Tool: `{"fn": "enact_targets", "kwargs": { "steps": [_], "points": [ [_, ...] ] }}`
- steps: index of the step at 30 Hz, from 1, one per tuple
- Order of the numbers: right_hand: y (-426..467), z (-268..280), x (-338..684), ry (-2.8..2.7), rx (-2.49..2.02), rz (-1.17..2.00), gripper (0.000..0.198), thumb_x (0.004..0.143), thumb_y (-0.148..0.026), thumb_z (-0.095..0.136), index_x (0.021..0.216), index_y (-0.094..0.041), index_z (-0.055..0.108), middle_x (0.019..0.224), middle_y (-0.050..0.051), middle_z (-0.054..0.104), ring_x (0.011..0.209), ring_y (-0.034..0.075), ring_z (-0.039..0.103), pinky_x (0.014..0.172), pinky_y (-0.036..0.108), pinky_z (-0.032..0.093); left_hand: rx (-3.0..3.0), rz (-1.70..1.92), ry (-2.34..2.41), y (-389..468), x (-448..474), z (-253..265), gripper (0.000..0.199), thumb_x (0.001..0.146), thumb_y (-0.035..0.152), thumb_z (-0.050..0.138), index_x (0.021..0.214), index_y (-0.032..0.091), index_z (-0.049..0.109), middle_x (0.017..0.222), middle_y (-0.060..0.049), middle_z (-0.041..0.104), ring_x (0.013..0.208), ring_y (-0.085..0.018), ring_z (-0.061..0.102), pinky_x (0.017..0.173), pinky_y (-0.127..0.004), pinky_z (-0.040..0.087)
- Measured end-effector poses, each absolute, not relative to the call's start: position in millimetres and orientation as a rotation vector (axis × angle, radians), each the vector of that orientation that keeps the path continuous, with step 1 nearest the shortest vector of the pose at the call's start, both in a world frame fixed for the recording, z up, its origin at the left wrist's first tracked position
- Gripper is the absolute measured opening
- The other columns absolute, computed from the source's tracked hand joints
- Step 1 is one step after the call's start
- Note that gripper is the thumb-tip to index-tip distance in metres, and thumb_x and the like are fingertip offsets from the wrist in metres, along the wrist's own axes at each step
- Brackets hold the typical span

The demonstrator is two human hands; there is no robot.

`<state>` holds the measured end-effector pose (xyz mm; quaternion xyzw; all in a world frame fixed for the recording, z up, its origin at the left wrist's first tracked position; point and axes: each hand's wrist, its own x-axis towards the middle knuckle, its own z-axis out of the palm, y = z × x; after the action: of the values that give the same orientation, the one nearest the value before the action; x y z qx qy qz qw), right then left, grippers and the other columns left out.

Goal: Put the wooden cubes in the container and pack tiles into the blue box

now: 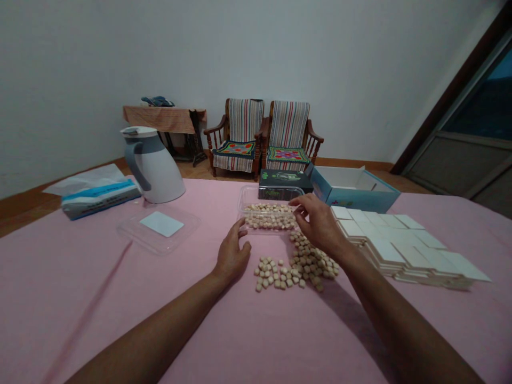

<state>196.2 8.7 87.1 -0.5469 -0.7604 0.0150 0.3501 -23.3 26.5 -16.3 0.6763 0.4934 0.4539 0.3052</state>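
Blocks Within Our Reach

Our left hand, fingers loosely parted and seemingly empty, flanks the tub's near-left corner; our right hand's curl narrowly at its right rim, hold unclear. Blocks lie inside and heaped near-right, presumably for short reaches.

Small beige wooden cubes lie in the clear rectangular plastic container; more lie before it. Left of it are a flat clear plastic lid and a white-and-grey plastic jug; right of it, stacked cream rectangular boards; behind it, a flat black box; behind and right, an open blue box.
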Motion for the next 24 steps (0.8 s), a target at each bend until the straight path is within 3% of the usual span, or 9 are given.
{"fn": "enact_targets", "kwargs": {
  "steps": [3,6,10,15,20,24],
  "points": [
    [3.0,81.6,189.5,-2.293,-1.489,0.257,0.022,0.077,-0.006,0.049,0.088,-0.015,0.066,0.085,0.007,0.064,0.076,0.015,0.057,0.069,0.024,0.039,1.785,1.199,1.313,25.6,-22.7,-14.9,0.064,0.071,0.006,0.049,0.133,0.017,0.040,0.135,-0.011,0.051,0.111,-0.021,0.059,0.099,-0.040,0.046],
    [-2.5,71.7,181.5,-2.599,-1.502,0.457,0.023,0.076,-0.009,0.053,0.091,-0.017,0.068,0.085,0.006,0.067,0.074,0.015,0.057,0.064,0.023,0.036,1.784,1.203,1.316,25.8,-23.0,-15.0,0.064,0.071,0.006,0.049,0.134,0.018,0.040,0.135,-0.011,0.051,0.112,-0.021,0.059,0.099,-0.040,0.046],
    [-5.9,60.0,171.1,-2.711,-1.522,0.465,0.017,0.077,-0.015,0.054,0.088,-0.016,0.067,0.085,0.008,0.067,0.073,0.016,0.056,0.060,0.024,0.033,1.780,1.204,1.311,26.4,-23.9,-16.0,0.065,0.071,0.006,0.050,0.134,0.018,0.040,0.134,-0.010,0.051,0.112,-0.021,0.059,0.100,-0.039,0.046],
    [-3.8,57.0,170.2,-2.700,-1.488,0.489,0.017,0.074,-0.010,0.050,0.082,-0.015,0.064,0.081,0.007,0.065,0.070,0.015,0.053,0.060,0.023,0.034,1.790,1.204,1.320,25.6,-23.6,-15.5,0.064,0.072,0.007,0.049,0.134,0.017,0.040,0.133,-0.011,0.052,0.112,-0.021,0.059,0.100,-0.040,0.045],
    [6.7,68.6,187.4,-2.344,-1.372,0.281,0.021,0.066,-0.001,0.050,0.080,-0.015,0.059,0.080,0.004,0.060,0.072,0.014,0.052,0.064,0.023,0.038,1.797,1.193,1.331,25.7,-23.0,-15.4,0.063,0.072,0.007,0.049,0.134,0.016,0.039,0.133,-0.011,0.052,0.111,-0.021,0.059,0.100,-0.041,0.045],
    [15.5,77.8,196.5,-1.902,-1.293,0.019,0.028,0.071,-0.001,0.048,0.092,-0.015,0.059,0.086,0.006,0.058,0.072,0.015,0.055,0.068,0.027,0.043,1.773,1.200,1.318,26.9,-22.7,-16.7,0.065,0.071,0.005,0.049,0.134,0.017,0.040,0.134,-0.011,0.051,0.112,-0.021,0.059,0.098,-0.041,0.046]
  ]
}}
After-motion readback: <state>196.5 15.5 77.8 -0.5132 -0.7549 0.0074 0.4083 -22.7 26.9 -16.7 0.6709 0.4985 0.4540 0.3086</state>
